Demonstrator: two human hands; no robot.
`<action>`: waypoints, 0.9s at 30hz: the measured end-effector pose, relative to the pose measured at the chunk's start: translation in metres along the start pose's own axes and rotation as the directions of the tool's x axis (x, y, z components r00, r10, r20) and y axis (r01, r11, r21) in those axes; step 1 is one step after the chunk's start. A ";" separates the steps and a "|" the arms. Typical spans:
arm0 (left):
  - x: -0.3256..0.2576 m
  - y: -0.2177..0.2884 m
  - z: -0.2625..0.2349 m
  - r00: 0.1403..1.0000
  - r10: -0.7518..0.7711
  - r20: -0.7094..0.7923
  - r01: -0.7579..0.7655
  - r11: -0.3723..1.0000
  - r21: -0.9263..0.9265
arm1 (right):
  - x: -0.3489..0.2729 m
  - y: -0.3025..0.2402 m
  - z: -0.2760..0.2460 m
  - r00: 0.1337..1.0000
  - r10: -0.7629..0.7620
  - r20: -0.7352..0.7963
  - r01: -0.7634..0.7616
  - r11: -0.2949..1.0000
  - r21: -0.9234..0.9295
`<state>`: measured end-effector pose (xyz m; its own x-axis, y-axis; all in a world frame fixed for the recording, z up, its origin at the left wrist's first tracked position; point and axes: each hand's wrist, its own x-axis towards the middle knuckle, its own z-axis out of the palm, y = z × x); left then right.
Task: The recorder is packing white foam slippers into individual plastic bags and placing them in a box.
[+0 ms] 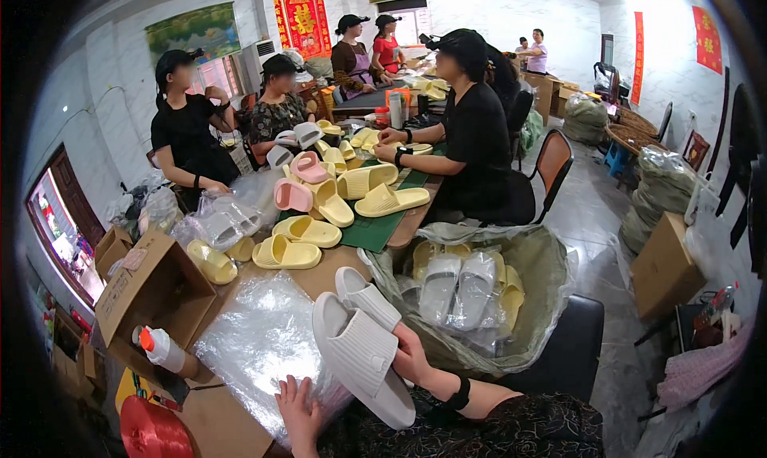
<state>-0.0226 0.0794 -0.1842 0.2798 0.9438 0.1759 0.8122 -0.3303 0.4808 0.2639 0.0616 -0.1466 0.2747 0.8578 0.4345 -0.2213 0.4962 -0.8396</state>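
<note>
My right hand (412, 357) is closed around a pair of light grey slide slippers (358, 348), held up tilted with their ribbed straps showing. One slipper overlaps the other, partly hiding it. At the lower middle, my left hand (299, 408) has its fingers spread and rests at the near edge of a stack of clear plastic bags (260, 320) on the table. Just beyond the bags are yellow slide slippers (286, 252), with pink slippers (294, 194) and more grey ones (306, 134) heaped farther back.
An open cardboard box (156, 294) stands left, near a white bottle with an orange cap (162, 348) and a red twine roll (154, 428). To the right, a large woven sack (551, 298) holds bagged slippers (459, 288). Several people sit or stand around the table; a chair (553, 170) stands behind one.
</note>
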 end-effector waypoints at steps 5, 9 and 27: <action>0.001 -0.001 0.003 1.000 0.015 -0.010 -0.015 1.000 0.001 | -0.001 -0.009 0.002 0.998 -0.014 0.058 0.018 0.998 -0.060; 0.001 -0.009 0.006 1.000 -0.005 0.014 0.004 0.999 0.047 | 0.001 -0.011 0.003 0.965 -0.085 0.247 0.153 0.949 -0.275; 0.006 0.011 -0.002 0.986 0.081 -0.144 -0.072 0.995 0.069 | -0.009 0.050 -0.098 0.914 0.402 -0.052 -0.341 0.832 0.437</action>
<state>-0.0125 0.0811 -0.1762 0.2683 0.9028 0.3362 0.8234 -0.3961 0.4064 0.3422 0.0653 -0.2245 0.2108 0.9766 0.0429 -0.6865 0.1791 -0.7048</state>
